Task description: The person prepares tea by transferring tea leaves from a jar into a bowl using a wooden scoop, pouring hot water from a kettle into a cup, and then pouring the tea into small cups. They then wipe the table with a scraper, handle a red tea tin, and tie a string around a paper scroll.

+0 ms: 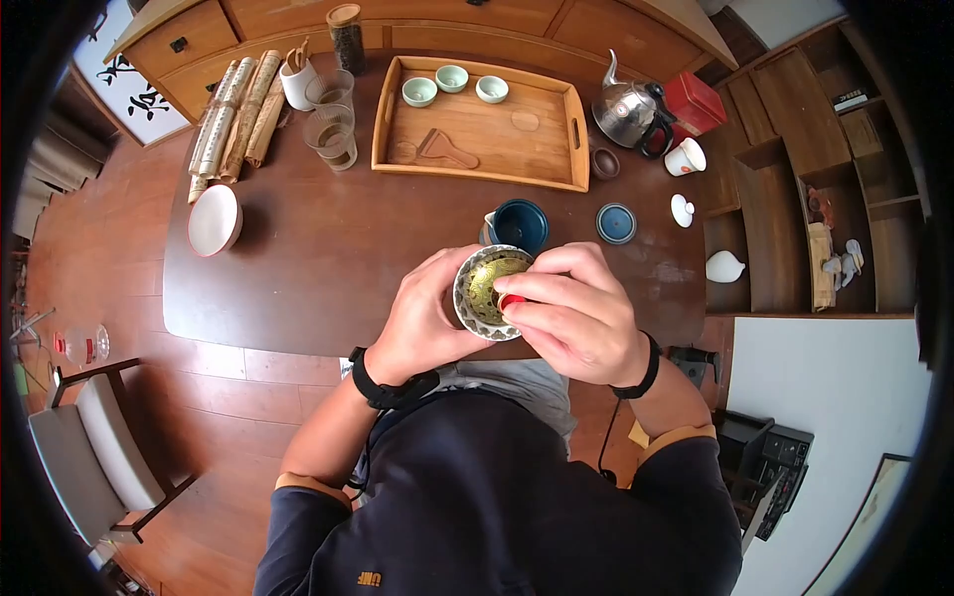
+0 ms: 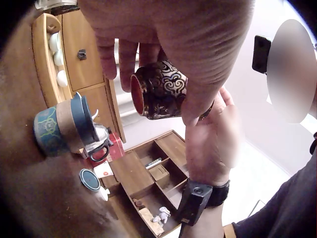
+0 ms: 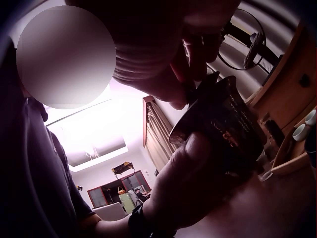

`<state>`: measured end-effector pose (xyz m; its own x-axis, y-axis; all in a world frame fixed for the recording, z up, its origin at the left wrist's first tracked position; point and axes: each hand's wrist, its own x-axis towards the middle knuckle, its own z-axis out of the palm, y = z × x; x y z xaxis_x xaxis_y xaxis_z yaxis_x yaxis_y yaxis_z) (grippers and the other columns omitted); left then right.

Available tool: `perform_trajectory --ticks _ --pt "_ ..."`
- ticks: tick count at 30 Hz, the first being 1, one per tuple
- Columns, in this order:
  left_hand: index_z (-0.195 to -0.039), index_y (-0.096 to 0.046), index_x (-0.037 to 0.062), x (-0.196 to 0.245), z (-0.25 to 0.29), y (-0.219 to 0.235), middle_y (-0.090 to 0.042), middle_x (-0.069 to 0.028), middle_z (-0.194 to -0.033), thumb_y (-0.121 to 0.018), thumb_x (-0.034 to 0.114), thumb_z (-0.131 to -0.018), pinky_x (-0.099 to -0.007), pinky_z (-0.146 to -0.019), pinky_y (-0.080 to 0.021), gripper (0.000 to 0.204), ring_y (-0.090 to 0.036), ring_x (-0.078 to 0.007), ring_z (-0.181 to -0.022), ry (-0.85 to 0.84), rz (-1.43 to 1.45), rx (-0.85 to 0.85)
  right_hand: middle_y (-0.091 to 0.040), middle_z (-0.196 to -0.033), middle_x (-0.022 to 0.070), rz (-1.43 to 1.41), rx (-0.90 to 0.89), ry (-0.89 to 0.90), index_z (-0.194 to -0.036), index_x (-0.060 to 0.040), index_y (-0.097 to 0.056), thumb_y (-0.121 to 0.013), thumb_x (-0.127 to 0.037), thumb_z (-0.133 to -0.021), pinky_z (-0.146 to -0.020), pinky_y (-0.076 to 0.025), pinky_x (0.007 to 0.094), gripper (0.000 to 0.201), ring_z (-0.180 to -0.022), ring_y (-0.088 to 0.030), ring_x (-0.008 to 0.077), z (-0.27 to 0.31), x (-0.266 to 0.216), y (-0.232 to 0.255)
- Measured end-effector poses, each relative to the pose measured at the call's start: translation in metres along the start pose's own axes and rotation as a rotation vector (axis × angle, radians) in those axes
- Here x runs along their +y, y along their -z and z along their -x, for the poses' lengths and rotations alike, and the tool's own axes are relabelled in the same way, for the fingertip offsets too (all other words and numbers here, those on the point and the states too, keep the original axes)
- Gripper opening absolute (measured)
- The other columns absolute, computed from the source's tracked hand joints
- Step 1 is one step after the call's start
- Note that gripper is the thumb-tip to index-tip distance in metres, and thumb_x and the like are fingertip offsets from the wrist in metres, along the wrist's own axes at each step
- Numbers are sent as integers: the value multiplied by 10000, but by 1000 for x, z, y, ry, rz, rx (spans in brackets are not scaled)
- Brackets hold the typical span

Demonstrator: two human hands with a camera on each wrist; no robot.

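Note:
My left hand (image 1: 427, 310) grips a patterned gaiwan bowl (image 2: 168, 91) above the table's front edge, thumb and fingers on opposite sides. The bowl is dark with pale scrollwork and a red-lined foot, and its flared rim faces up toward the head camera. Within that rim sits a gold-patterned lid (image 1: 484, 281). With its fingertips my right hand (image 1: 586, 313) pinches the lid's red knob (image 1: 511, 301). In the right wrist view the bowl (image 3: 233, 126) is dark and tilted, with the lid's edge showing at its rim. Just beyond the hands stands a blue pot (image 1: 522, 224) with a spout.
At the back lies a wooden tray (image 1: 380, 119) with pale green cups (image 1: 418, 92) and a brown tool (image 1: 445, 149). To its right are a steel kettle (image 1: 626, 111), a white cup (image 1: 686, 157) and a blue lid (image 1: 616, 223). Glasses (image 1: 331, 137), scrolls (image 1: 234, 119) and a white bowl (image 1: 215, 221) are left.

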<state>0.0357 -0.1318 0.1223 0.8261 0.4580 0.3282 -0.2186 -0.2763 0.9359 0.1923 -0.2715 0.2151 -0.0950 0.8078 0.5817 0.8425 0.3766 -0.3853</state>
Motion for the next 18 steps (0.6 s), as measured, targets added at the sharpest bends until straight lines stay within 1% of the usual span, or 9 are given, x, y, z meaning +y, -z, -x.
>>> perform_trajectory --ticks 2,8,18 --pt "-1316 -626 -4 1 0 0 -703 -143 -1226 -982 176 -678 -370 -972 -547 753 -695 -243 -1111 -14 -3 -6 -716 -1150 91 -1 -17 19 -966 -23 -714 -848 3 -667 -830 -500 426 329 -977 -649 289 0 3 -1" --pt "-1311 -625 0 3 0 -1 -701 -138 -1208 -982 172 -676 -370 -962 -548 749 -693 -246 -1099 -19 -16 -2 -704 -1155 87 46 -26 39 -950 -24 -704 -831 -6 -668 -845 -485 437 309 -981 -641 283 2 4 0" --pt "-1318 -623 8 -2 1 -3 -702 -140 -1221 -980 175 -678 -371 -962 -550 752 -699 -255 -1097 -52 -25 7 -718 -1180 90 158 -50 70 -996 -9 -744 -795 -29 -688 -868 -478 426 313 -999 -641 260 4 3 1"
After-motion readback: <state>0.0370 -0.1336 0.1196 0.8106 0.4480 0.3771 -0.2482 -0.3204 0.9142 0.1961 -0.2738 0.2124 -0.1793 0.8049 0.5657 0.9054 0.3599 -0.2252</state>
